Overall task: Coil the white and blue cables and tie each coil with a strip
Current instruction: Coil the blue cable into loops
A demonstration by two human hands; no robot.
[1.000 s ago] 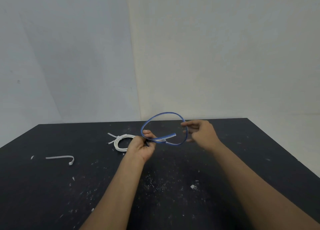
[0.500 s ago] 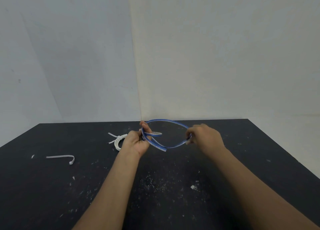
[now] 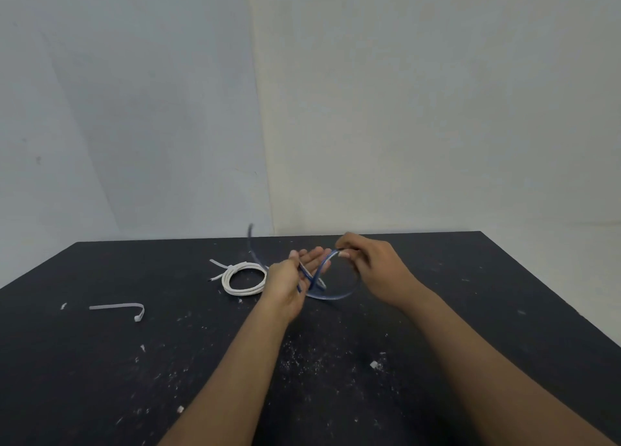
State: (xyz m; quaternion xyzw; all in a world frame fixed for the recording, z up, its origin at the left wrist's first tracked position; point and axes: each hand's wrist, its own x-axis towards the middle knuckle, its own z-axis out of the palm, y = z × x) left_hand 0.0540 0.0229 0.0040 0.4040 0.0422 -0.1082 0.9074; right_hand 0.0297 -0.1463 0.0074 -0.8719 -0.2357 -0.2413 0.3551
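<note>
At centre of black table [image 3: 470,294], both hands raised w/ blue cable [image 3: 336,296] looped between them: right hand [image 3: 373,265] pinching it near one end w/ thumb and fingertips, left hand [image 3: 290,284] w/ fingers spread, cable crossing palm, grip unclear; blurred free end sticking up at 11 o'clock of left hand. Just beside left hand at 9 o'clock, white cable coil [image 3: 243,279] lying flat, tied w/ a strip; well apart, at 9 o'clock of coil, loose white strip [image 3: 117,307] w/ hooked end.
</note>
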